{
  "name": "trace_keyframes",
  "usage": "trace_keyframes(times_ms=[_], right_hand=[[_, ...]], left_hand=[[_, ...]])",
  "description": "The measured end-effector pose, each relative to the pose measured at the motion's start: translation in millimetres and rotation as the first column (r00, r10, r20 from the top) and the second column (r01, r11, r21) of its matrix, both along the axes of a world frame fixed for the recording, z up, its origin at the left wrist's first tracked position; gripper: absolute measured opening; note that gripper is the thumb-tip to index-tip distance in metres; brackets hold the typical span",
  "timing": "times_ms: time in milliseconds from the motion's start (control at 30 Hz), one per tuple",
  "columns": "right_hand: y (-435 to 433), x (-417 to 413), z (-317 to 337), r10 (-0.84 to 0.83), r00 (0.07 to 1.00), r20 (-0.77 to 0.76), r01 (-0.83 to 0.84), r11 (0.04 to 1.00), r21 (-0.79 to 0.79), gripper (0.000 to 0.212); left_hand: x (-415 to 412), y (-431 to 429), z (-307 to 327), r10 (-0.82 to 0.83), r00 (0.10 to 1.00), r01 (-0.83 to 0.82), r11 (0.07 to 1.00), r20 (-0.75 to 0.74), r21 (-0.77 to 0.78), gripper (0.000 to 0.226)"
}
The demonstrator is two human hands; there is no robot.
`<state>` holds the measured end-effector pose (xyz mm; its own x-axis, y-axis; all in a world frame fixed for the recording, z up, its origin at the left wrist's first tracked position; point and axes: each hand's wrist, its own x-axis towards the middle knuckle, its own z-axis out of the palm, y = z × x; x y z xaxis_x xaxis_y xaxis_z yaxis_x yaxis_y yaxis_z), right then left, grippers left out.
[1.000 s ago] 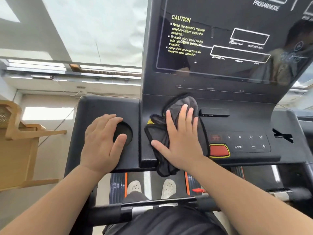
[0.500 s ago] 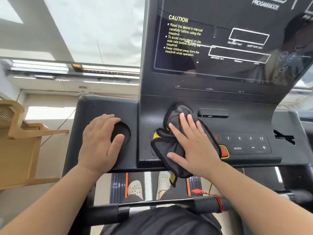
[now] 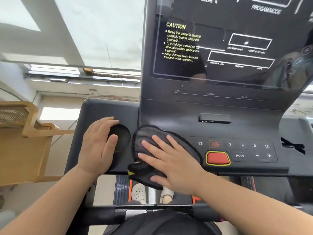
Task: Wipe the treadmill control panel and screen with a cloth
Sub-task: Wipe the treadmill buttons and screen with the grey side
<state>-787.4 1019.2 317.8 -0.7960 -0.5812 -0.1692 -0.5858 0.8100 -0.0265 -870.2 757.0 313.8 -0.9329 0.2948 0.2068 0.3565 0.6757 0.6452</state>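
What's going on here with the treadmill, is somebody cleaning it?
Yes. A person stands on the treadmill and wipes its control panel. The right hand presses flat on a dark cloth at the left end of the panel, left of the red button. The left hand rests flat on the side tray, its thumb at the round cup holder. No hand is on the screen above.

Bright daylight flooding in through window [image 3: 101, 31] above left grip [image 3: 100, 146]; glossy screen [image 3: 237, 48] above right grip [image 3: 171, 165] throwing reflections; edges bending, print smearing slightly.
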Motion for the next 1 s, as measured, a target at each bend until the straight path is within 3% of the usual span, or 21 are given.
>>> trace_keyframes(times_ms=[233,467,567,633,733,1000], right_hand=[[33.3,-29.6,11.2,-0.277,0.96,-0.033,0.276,0.961,-0.025,0.089],[-40.3,-82.9,15.9,-0.105,0.992,-0.072,0.102,0.994,-0.051,0.087],[-37.5,-100.8,21.5,-0.106,0.976,-0.191,0.111,0.994,0.017,0.087],[-33.1,-108.9,26.0,-0.142,0.948,-0.286,0.164,0.985,0.054,0.088],[-29.0,-119.2,38.9,-0.259,0.88,-0.399,0.273,0.962,-0.021,0.091],[-2.8,-102.5,43.5,-0.57,0.708,-0.418,0.533,0.819,-0.214,0.102]], left_hand=[[1.3,-1.1,4.3,0.016,0.999,-0.017,1.0,0.028,0.024,0.063],[-4.9,10.6,22.9,0.146,0.98,-0.17,0.968,0.136,0.186,0.054],[-12.8,20.5,37.6,0.117,0.985,-0.145,0.961,0.128,0.237,0.054],[-18.5,26.6,46.2,0.094,0.99,-0.117,0.964,0.107,0.239,0.054],[-24.3,36.6,59.5,0.07,0.995,-0.084,0.967,0.068,0.238,0.053],[-48.4,68.6,86.5,-0.003,1.0,-0.004,0.966,0.026,0.259,0.061]])
